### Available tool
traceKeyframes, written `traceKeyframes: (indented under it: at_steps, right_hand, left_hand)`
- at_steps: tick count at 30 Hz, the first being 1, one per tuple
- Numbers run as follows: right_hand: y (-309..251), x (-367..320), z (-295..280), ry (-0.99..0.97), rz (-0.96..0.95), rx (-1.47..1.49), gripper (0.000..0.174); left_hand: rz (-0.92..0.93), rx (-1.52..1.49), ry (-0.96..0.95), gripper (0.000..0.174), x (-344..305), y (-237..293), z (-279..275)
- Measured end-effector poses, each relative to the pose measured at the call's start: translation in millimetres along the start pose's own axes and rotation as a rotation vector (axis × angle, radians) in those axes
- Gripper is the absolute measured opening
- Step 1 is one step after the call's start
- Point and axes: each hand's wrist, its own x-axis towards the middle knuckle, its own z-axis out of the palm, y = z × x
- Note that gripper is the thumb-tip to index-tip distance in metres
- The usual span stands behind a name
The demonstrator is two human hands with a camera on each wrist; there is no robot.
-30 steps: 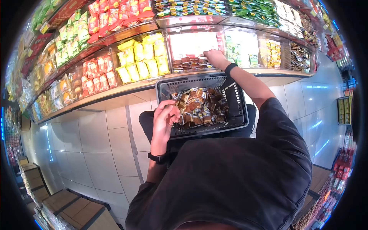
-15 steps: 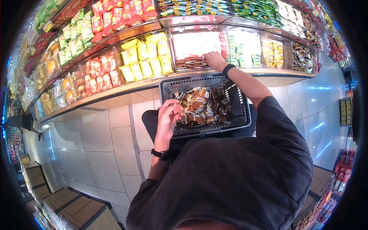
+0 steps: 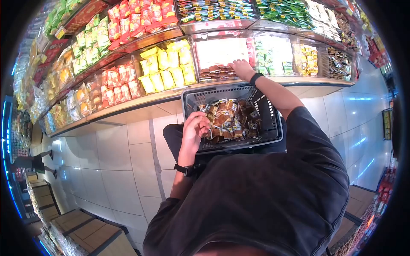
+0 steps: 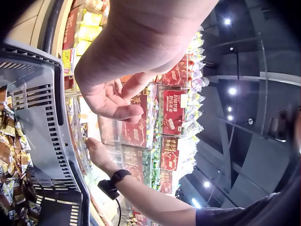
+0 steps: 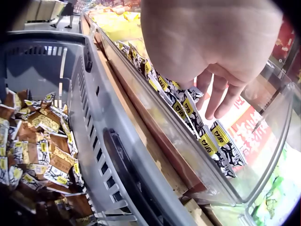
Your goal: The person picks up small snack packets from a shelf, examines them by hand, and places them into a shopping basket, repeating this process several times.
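A: Starting with the head view, where to look?

B: At the right hand (image 3: 243,71), reaching down to brown-wrapped snack packets (image 3: 215,73) on the lower shelf. Just below the shelf edge, a gray plastic shopping basket (image 3: 270,123), apparently propped on the lap, likely to shorten the reach between the two.

A: And the left hand (image 3: 195,130)?

B: Over the basket's left side, loosely bent, gripping nothing visible; perhaps kept there to leave most of the opening unobstructed.

A: Next, the left wrist view?

B: Confirms slack fingers, no packet between. Beyond, a red printed card (image 4: 173,111), facing outward, presumably for shoppers to read.

A: Finally, the right wrist view?

B: Fingertips slightly apart, down beside the packets. Thumb hidden: cannot tell between pinching and merely touching. Around them, a clear bin (image 5: 188,146), probably walled against spills. In the basket, similar packets (image 5: 47,150), heaped loose.
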Motion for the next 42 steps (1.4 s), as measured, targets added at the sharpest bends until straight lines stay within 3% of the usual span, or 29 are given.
traceKeyframes:
  at_steps: [11, 13, 14, 17, 18, 20, 22, 23, 26, 27, 28, 30, 32, 34, 35, 37, 39, 42]
  right_hand:
    - [-4, -1, -3, -0.035, 0.093, 0.332, 0.027]
    - [-5, -3, 0, 0.177, 0.032, 0.297, 0.025]
    - [-6, -3, 2, 0.168, 0.032, 0.301, 0.025]
    - [-32, -15, -40, 0.748, -0.051, 0.410, 0.021]
    - [-49, -30, -46, 0.737, -0.047, 0.415, 0.021]
    - [-83, -62, -49, 0.467, 0.079, 0.762, 0.018]
    - [-111, -93, -20, 0.197, 0.043, 0.826, 0.021]
    - [-123, -105, 11, 0.118, 0.056, 0.822, 0.025]
    - [-150, -124, 57, -0.162, 0.191, 0.794, 0.036]
    - [-155, -120, 79, -0.319, 0.286, 0.837, 0.049]
    - [-169, -120, 69, -0.305, 0.417, 0.745, 0.063]
    - [-183, -110, 96, -0.381, 0.483, 0.647, 0.073]
    - [-189, -106, 98, -0.453, 0.474, 0.631, 0.068]
    - [-194, -107, 99, -0.377, 0.460, 0.717, 0.044]
    - [-199, -110, 103, -0.321, 0.491, 0.745, 0.041]
    - [-203, -109, 128, -0.265, 0.528, 0.772, 0.039]
    - [-200, -115, 140, -0.170, 0.462, 0.838, 0.032]
    - [-187, -118, 142, -0.250, 0.496, 0.983, 0.030]
  left_hand:
    - [-0.012, 0.027, 0.025, 0.017, 4, -6, -3]
    - [-0.011, 0.099, 0.001, 0.016, 9, -9, -3]
    - [-0.019, 0.096, 0.006, 0.016, 14, -12, -3]
    - [0.074, 0.508, 0.082, 0.015, 35, -31, -15]
    - [0.063, 0.505, 0.084, 0.015, 48, -42, -24]
    - [0.301, 1.144, 0.147, 0.028, 74, -69, -46]
    - [0.312, 1.342, 0.151, 0.041, 98, -91, -56]
    - [0.143, 1.439, 0.142, 0.050, 107, -94, -50]
    - [-0.010, 1.682, 0.128, 0.062, 134, -110, -38]
    - [-0.074, 1.688, 0.123, 0.073, 142, -111, -38]
    - [-0.070, 1.695, 0.121, 0.073, 150, -122, -50]
    - [0.006, 1.696, 0.191, 0.077, 178, -144, -75]
    - [-0.014, 1.730, 0.173, 0.078, 186, -153, -80]
    - [0.009, 1.745, 0.135, 0.074, 193, -162, -83]
    - [0.136, 1.730, 0.095, 0.064, 193, -166, -89]
    - [0.200, 1.705, 0.103, 0.059, 197, -172, -96]
    - [0.341, 1.665, 0.162, 0.046, 197, -177, -95]
    - [0.361, 1.684, 0.105, 0.041, 199, -173, -95]
